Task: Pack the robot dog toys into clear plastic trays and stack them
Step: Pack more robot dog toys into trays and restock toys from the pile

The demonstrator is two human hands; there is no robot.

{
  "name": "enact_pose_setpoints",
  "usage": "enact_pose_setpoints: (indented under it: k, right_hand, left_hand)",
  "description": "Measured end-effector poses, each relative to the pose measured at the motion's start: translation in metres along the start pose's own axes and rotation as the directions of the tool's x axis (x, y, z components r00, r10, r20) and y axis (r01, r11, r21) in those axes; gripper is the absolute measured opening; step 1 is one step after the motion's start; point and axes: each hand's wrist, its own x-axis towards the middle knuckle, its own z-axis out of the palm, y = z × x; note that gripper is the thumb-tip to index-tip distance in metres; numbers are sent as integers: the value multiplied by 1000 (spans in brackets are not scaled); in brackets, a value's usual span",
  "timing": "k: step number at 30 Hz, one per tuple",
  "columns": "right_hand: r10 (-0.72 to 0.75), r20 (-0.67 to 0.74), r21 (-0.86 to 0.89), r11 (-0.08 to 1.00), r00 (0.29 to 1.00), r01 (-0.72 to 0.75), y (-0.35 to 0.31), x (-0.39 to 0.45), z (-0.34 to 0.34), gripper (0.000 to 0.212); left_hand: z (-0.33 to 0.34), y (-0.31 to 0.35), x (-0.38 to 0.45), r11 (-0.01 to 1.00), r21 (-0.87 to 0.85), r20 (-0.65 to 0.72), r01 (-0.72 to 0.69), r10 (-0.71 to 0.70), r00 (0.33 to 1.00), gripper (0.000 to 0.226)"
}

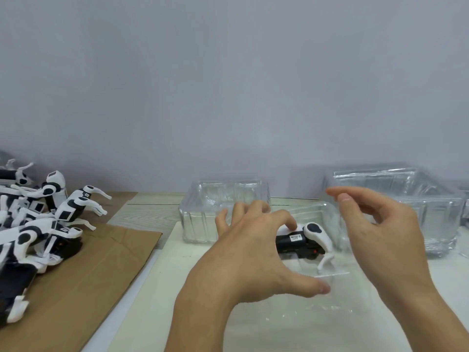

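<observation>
Head view: two bare hands hover over one robot dog toy lying in a clear tray on a white table.

A big heap of black-and-white robot dogs (38,224) lies on brown cardboard (83,280) at the far left; an empty clear tray (203,217) stands behind the left hand, and a stack of clear trays (416,207) stands at the back right, near a plain grey wall (228,85); the left hand (251,252) is spread wide, its fingertips touching the toy's white part, and it hides the toy's left end; the right hand (380,229) floats above with loosely curled fingers, holding nothing; the robot dog toy (307,241) lies on its side, black body, white legs, a small white label on top, inside a see-through tray (335,273) that is hard to make out.
</observation>
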Motion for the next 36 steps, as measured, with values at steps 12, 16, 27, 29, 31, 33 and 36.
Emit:
enact_pose_setpoints:
  k: [12, 16, 27, 29, 31, 33, 36]
  right_hand:
    - [-34, 219, 0, 999, 975, 35, -14, -2, 2, 43]
    - [-47, 185, -52, 997, 982, 58, -6, -5, 4, 51]
    - [-73, 94, 7, 997, 993, 73, -3, -6, 5, 63]
    - [-70, 99, 3, 998, 993, 70, -3, -6, 5, 63]
    - [-69, 101, 0, 998, 992, 69, -2, -6, 6, 62]
    - [-63, 102, 2, 998, 993, 63, -2, -5, 6, 62]
    - [-49, 104, 10, 999, 993, 48, -3, -6, 7, 64]
  left_hand:
    - [-1, 4, 11, 932, 332, -393, -149, 280, 876, 82]
    - [1, 3, 12, 931, 339, -396, -131, 268, 878, 84]
    - [2, 5, 13, 929, 350, -478, -121, 288, 829, 85]
    - [2, 5, 13, 930, 348, -474, -120, 285, 833, 85]
    - [2, 4, 14, 931, 344, -472, -121, 283, 835, 84]
    - [3, 4, 14, 932, 339, -473, -125, 284, 834, 83]
    - [3, 4, 14, 933, 337, -468, -129, 285, 837, 82]
